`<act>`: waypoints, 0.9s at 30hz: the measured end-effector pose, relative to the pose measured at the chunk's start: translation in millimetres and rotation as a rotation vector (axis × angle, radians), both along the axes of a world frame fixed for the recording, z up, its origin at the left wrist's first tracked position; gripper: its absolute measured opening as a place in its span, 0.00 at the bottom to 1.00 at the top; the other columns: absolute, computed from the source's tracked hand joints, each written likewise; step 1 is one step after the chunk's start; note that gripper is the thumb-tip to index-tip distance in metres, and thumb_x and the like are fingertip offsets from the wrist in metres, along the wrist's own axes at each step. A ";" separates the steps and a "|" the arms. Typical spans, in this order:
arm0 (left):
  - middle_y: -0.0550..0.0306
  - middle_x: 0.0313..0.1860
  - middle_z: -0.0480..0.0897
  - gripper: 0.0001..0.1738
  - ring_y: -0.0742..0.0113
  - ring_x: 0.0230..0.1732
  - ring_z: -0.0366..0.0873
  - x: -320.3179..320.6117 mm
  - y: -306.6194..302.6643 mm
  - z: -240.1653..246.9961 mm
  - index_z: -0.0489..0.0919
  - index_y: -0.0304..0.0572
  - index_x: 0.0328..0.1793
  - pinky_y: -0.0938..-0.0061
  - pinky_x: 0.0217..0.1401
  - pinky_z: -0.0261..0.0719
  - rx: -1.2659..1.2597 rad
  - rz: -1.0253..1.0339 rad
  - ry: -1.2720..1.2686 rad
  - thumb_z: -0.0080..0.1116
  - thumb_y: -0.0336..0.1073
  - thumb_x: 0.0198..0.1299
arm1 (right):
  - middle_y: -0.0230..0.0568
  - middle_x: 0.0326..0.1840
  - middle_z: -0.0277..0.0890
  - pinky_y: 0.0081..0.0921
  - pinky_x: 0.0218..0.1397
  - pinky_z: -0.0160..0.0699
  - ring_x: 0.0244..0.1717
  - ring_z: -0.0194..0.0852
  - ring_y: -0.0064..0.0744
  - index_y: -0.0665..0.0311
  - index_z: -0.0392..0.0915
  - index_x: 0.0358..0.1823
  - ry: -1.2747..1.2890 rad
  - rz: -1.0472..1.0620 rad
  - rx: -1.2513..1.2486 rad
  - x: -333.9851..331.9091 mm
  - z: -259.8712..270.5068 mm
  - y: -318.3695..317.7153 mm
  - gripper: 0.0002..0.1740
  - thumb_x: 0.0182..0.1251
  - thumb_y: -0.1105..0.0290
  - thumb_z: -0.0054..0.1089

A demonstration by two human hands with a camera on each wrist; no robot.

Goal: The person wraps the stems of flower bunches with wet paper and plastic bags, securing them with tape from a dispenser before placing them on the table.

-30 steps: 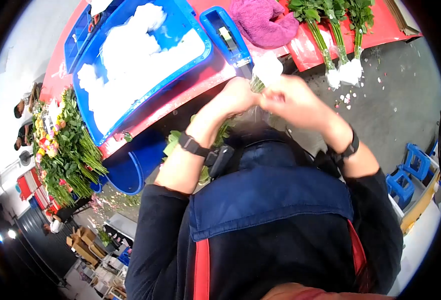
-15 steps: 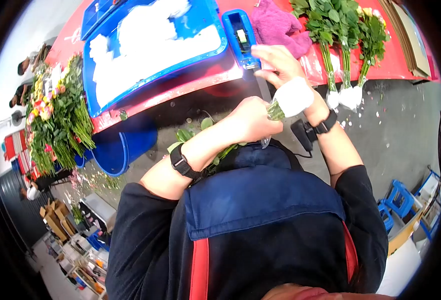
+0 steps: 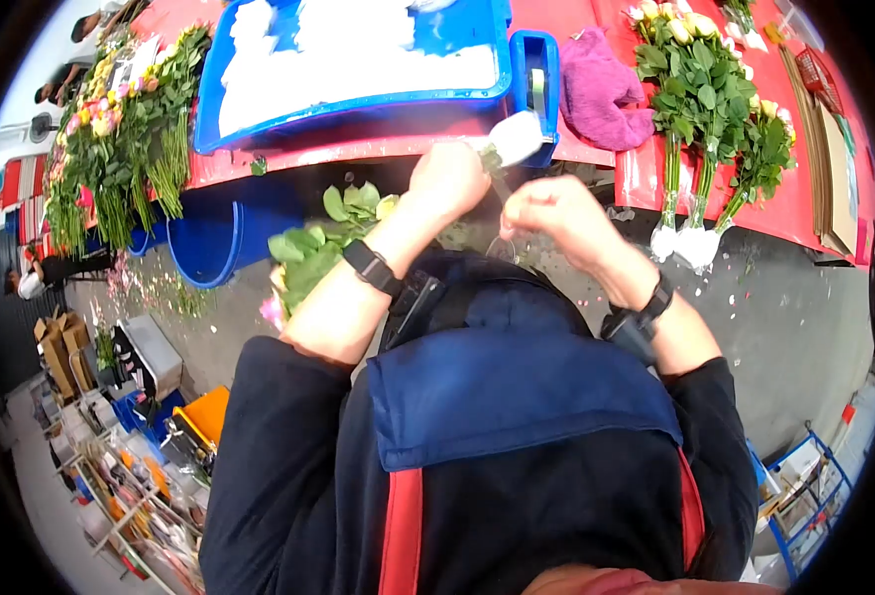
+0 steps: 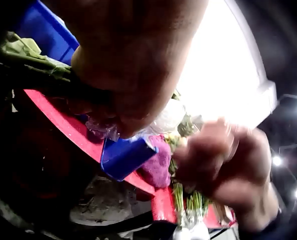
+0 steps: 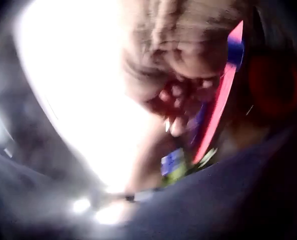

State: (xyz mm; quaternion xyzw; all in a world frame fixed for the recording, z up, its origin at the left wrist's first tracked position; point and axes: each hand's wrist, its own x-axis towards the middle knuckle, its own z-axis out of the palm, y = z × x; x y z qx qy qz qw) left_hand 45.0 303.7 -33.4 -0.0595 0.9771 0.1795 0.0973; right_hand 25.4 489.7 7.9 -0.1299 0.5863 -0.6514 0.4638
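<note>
Head view, looking down over a person's dark sleeves and chest: the left hand (image 3: 447, 180), just above the centre of the frame, grips a bunch of flowers (image 3: 303, 260) by its stems. The bunch's green leaves and a pink bloom spread toward the left of the frame, below that forearm, while its white wrapped end (image 3: 517, 139) points to the upper right. The right hand (image 3: 566, 220) is near it, slightly right of centre, fingers curled in toward the thumb, beside a clear strip (image 3: 501, 190) that hangs from the wrapped end; blur makes it impossible to tell whether the fingertips pinch it. Across the top runs a red desk (image 3: 571, 151), carrying a blue tub (image 3: 358, 104) of white material, a blue tape dispenser (image 3: 548, 104), a purple cloth (image 3: 601, 91) and, at the upper right, more flower bunches (image 3: 700, 109). The left wrist view shows the left hand's fingers wrapped round the stems, with clear film below them; the right wrist view is heavily blurred.
</note>
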 end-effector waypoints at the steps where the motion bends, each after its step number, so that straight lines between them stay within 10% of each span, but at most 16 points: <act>1: 0.41 0.24 0.82 0.12 0.47 0.33 0.84 4.2 6.3 13.8 0.83 0.38 0.26 0.57 0.39 0.81 0.041 -0.029 -0.067 0.59 0.40 0.49 | 0.36 0.28 0.82 0.18 0.34 0.69 0.28 0.74 0.20 0.67 0.82 0.28 -0.054 0.020 0.018 -6.5 8.2 -4.4 0.09 0.63 0.71 0.58; 6: 0.52 0.30 0.84 0.10 0.50 0.36 0.83 30.8 19.1 7.0 0.82 0.53 0.24 0.60 0.41 0.80 0.211 -0.078 0.035 0.55 0.41 0.54 | 0.42 0.29 0.80 0.14 0.18 0.66 0.21 0.72 0.20 0.74 0.78 0.39 -0.443 -0.001 0.027 -30.7 24.6 -23.1 0.11 0.67 0.70 0.57; 10: 0.40 0.30 0.82 0.13 0.48 0.37 0.83 39.8 15.5 48.5 0.82 0.36 0.29 0.58 0.43 0.80 0.092 -0.308 -0.313 0.58 0.41 0.53 | 0.53 0.51 0.81 0.13 0.16 0.70 0.18 0.77 0.22 0.80 0.69 0.57 -0.305 0.227 0.065 -55.8 56.6 -27.3 0.20 0.65 0.77 0.54; 14: 0.40 0.21 0.80 0.15 0.50 0.27 0.80 46.6 11.1 61.4 0.80 0.29 0.24 0.61 0.36 0.78 0.334 -0.339 -0.486 0.59 0.39 0.48 | 0.39 0.55 0.80 0.14 0.30 0.75 0.25 0.74 0.17 0.71 0.65 0.67 0.155 0.512 0.098 -74.1 31.0 -22.4 0.32 0.58 0.84 0.55; 18: 0.55 0.15 0.75 0.13 0.70 0.19 0.73 54.8 3.0 69.9 0.75 0.31 0.20 0.71 0.26 0.73 0.728 -0.189 -0.664 0.60 0.36 0.47 | 0.32 0.37 0.81 0.23 0.47 0.77 0.40 0.77 0.24 0.67 0.84 0.42 0.416 0.595 0.098 -60.5 -14.9 -4.9 0.10 0.58 0.76 0.64; 27: 0.66 0.16 0.71 0.09 0.79 0.17 0.68 85.1 -15.5 56.8 0.72 0.41 0.28 0.79 0.22 0.67 1.109 0.142 -0.535 0.55 0.34 0.60 | 0.33 0.38 0.84 0.22 0.45 0.77 0.40 0.77 0.18 0.67 0.85 0.41 0.409 -0.049 0.117 26.2 -66.7 11.4 0.08 0.60 0.74 0.66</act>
